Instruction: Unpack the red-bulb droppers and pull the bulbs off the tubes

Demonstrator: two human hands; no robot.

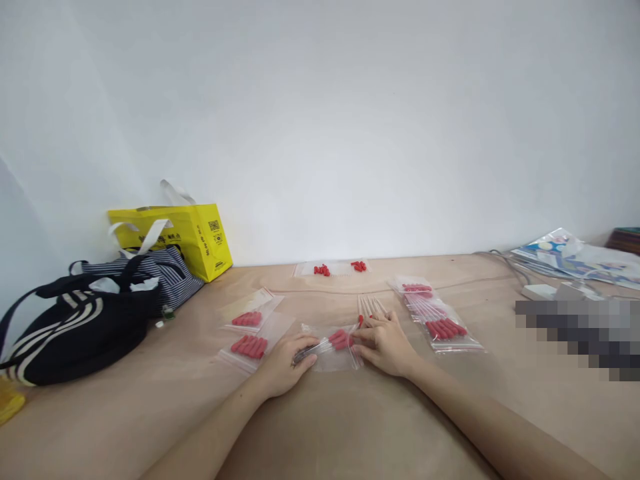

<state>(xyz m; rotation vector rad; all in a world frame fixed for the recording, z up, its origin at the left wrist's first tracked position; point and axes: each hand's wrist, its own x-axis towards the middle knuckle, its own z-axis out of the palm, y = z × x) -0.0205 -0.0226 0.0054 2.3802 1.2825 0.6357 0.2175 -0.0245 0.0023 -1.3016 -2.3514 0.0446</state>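
A clear zip bag (327, 360) lies flat between my hands, with several red-handled tools (341, 339) inside; their thin shafts point left. My left hand (287, 363) grips the left end of this bag, thumb below and fingers above, around a dark grey part. At the bag's right edge, my right hand (385, 343) has its fingers closed on the zip strip. Just beyond that hand lie several thin pale sticks (370, 305), and a small red piece (361, 321) shows at its fingertips.
More bags of red-handled tools lie at the left (249, 345) and right (445, 329). Small red pieces (323, 270) rest on a clear bag near the wall. A yellow bag (210, 243), a black bag (105, 333), white plugs (540, 292) and printed packets (565, 257) flank the table (320, 427).
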